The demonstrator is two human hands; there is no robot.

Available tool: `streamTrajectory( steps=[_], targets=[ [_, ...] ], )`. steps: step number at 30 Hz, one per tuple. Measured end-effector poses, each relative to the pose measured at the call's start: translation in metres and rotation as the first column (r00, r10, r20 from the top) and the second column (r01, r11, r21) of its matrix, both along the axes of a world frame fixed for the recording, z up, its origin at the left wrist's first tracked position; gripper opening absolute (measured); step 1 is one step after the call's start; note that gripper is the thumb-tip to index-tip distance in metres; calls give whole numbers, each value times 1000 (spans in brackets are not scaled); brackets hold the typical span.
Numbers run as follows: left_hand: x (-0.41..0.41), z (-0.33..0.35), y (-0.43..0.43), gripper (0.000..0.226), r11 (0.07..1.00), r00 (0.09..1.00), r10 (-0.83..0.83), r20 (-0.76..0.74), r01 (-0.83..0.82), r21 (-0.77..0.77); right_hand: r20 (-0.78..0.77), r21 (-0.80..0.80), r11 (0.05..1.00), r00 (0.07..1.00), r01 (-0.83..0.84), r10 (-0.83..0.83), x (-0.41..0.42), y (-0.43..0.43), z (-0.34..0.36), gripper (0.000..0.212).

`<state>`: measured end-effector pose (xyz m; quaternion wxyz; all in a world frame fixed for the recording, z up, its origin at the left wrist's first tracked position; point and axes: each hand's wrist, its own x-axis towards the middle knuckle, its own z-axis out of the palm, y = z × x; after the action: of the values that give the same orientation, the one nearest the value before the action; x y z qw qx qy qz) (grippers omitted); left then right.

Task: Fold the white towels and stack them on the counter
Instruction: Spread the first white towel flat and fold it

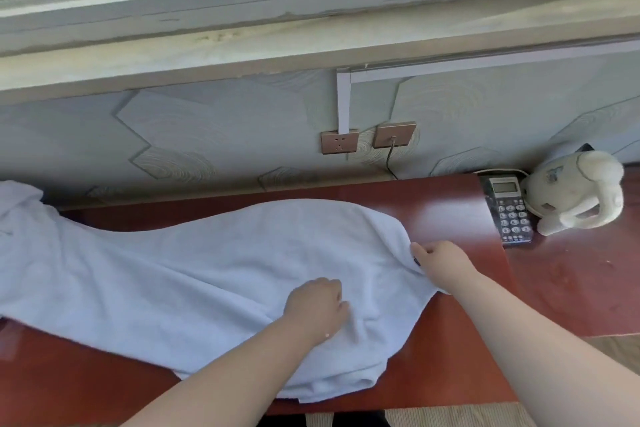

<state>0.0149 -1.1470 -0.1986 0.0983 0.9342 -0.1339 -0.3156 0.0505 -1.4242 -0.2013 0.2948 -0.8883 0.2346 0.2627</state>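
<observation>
A large white towel (194, 274) lies spread lengthwise over the red-brown counter (446, 215), its left end running off past the counter's left side. My left hand (317, 305) rests knuckles-up on the towel's near right part, its fingers curled into the cloth. My right hand (438, 262) pinches the towel's right edge, near the corner, and the cloth is pulled taut there. A thick fold of the towel shows along the front edge below my left forearm.
A black desk phone (507, 210) and a cream plush toy (575, 191) sit at the counter's back right. Two wall sockets (367, 140) with a cable are behind the counter. A lower red-brown surface (571, 284) adjoins on the right.
</observation>
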Motion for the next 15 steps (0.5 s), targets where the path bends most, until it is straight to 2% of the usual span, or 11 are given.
streamTrajectory(
  steps=[1, 3, 4, 6, 8, 10, 12, 14, 15],
  targets=[
    [12, -2, 3, 35, 998, 996, -8, 86, 3, 67, 23, -21, 1000, 1000, -1, 2, 8, -1, -3, 46],
    [38, -6, 10, 58, 985, 983, 22, 184, -54, 166, 11, -13, 1000, 1000, 21, -21, 23, 1, -8, 31],
    [50, -7, 12, 68, 976, 979, 67, 190, -104, 190, -16, 2, 999, 999, 37, -37, 29, 3, -11, 31],
    [68, -14, 16, 73, 962, 977, 149, 152, -179, 205, -79, 50, 998, 996, 49, -45, 38, 7, -12, 46],
    [75, -21, 18, 57, 963, 984, 122, 128, -149, 225, -157, 116, 993, 987, 9, 9, 40, 9, -6, 49],
    [72, -25, 17, 32, 970, 990, 62, 125, -89, 225, -172, 176, 972, 968, -153, 184, 34, 11, 3, 35],
    [59, -27, 16, 20, 975, 990, -11, 137, -20, 221, -32, 189, 928, 943, -320, 332, 16, 16, 8, 17],
    [44, -24, 19, 11, 981, 988, -39, 148, 10, 193, 106, 64, 882, 882, -467, 459, -10, 22, 9, 20],
    [37, -23, 23, 7, 984, 989, -47, 139, 21, 180, 98, 21, 844, 841, -536, 531, -23, 23, 8, 21]
  ],
)
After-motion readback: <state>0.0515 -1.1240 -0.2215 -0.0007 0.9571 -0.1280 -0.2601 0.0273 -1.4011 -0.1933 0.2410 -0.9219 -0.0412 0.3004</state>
